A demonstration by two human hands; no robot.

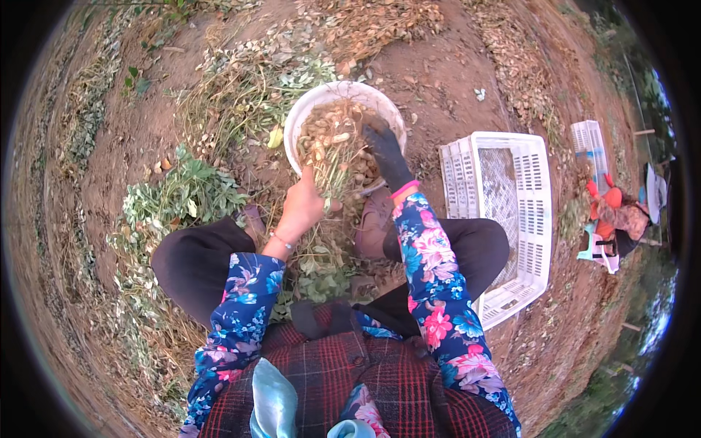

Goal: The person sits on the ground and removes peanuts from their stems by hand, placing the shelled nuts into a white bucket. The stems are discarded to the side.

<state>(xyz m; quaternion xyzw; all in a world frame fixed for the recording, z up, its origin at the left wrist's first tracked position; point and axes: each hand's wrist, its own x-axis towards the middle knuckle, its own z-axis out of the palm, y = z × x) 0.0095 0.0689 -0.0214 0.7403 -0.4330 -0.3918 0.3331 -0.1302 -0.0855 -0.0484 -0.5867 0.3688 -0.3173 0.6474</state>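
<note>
A round white basin (294, 123) holding peanuts in their shells (317, 128) stands on the soil between my feet. My bare left hand (304, 202) is closed around the stems of a peanut plant (334, 175), whose roots and pods lie over the basin. The leafy end hangs back between my legs. My right hand (386, 153), in a dark glove, is at the basin's right side against the roots and pods. Its fingertips are partly hidden among them, so its hold is unclear.
A white plastic crate (476, 180) stands to my right. Green peanut plants (186, 191) lie by my left knee, and more pulled plants (235, 98) beyond the basin. Farther right, a person (621, 213) in red gloves sits near another white crate (590, 145).
</note>
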